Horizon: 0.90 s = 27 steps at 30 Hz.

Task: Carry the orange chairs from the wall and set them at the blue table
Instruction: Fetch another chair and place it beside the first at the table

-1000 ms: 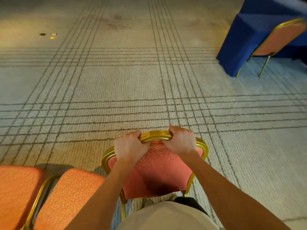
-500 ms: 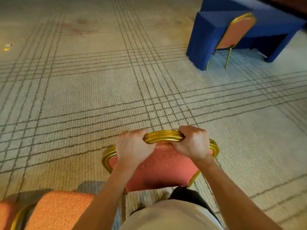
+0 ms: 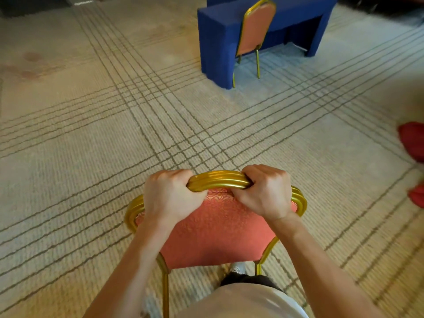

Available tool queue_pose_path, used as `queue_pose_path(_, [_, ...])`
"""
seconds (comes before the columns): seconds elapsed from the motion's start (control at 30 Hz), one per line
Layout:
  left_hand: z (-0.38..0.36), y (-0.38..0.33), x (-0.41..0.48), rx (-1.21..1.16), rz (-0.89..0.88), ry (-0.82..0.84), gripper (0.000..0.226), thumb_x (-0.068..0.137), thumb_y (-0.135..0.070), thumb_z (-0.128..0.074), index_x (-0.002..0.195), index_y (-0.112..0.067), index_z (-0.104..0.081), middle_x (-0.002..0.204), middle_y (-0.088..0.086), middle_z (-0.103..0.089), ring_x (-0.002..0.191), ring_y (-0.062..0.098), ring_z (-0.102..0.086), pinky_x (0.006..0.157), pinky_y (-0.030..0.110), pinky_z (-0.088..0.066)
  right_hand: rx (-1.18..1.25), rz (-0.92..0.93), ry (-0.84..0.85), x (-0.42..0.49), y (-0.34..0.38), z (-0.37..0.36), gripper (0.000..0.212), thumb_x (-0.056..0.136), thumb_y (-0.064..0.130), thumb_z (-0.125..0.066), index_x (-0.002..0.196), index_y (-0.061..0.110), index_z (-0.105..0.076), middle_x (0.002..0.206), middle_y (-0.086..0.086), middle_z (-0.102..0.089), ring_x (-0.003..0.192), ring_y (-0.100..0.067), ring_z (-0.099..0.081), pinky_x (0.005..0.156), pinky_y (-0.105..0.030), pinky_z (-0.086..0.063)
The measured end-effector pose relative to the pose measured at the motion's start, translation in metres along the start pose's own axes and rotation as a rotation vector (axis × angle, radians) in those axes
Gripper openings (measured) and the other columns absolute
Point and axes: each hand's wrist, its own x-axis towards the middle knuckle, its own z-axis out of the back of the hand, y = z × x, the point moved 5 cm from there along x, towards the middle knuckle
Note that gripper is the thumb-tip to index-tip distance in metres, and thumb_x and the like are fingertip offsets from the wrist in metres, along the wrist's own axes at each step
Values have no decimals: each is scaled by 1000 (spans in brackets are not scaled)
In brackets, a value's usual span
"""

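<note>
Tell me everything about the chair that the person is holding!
The chair has an orange-pink patterned fabric backrest inside a shiny, ribbed gold frame that looks like metal. The frame curves over the top, and thin gold legs run down from it. It is seen from behind and above, with its back facing the person and close to them. The left hand and right hand both grip its top rail, side by side. Its seat and feet are hidden.

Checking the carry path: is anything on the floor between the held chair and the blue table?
Nothing visible does. Only carpet lies between the held chair, gripped by left hand and right hand, and the blue table. A second chair stands there; red items lie off to the right.
</note>
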Motion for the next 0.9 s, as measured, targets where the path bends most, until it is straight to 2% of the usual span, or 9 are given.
queue_pose_path(0.2, [-41,-36,49,-29,-54,-56,38,66,-33,-75,48,-17,-46,44,-3,-49,39,22,-48,48,24,-27,28,-10,-9,32,-66,2,26,72,34,-62,54,18,-53,49,3,-52,43,-21,-51,44,-28,-39])
queue_pose_path(0.37, [-64,-62,90,-62,-77,-59,42,66,-30,-80,48,-19,-43,44,-6,-45,39,17,-42,49,22,-22,18,-32,-28,55,-112,6,26,73,29,-65,54,17,-52,48,5,-49,42,-16,-45,42,-28,-39])
queue_pose_path(0.47, [-80,-77,115,-103,-121,-49,41,68,-31,-78,49,-20,-44,45,-7,-47,41,15,-41,47,21,-26,-2,-50,-50,64,-139,9,25,74,26,-67,54,17,-54,49,6,-49,42,-15,-46,42,-28,-38])
queue_pose_path(0.57, [-103,-88,141,-140,-151,-21,38,68,-29,-77,49,-19,-46,45,-6,-47,41,18,-43,44,25,-33,-21,-64,-55,74,-169,5,19,75,25,-73,60,16,-64,52,5,-56,46,-17,-54,44,-30,-44])
queue_pose_path(0.7, [-144,-95,180,-179,-199,12,36,65,-28,-78,50,-18,-46,46,-4,-48,41,20,-45,46,25,-29,-74,-105,-50,90,-211,-8,23,80,35,-79,68,18,-70,59,5,-64,52,-16,-62,48,-32,-48])
queue_pose_path(0.9, [-218,-97,254,-263,-232,69,34,65,-28,-77,50,-18,-47,47,-4,-49,42,21,-47,43,28,-35,-122,-111,-50,137,-277,-38,49,90,61,-63,74,16,-73,63,5,-67,56,-16,-66,50,-30,-51])
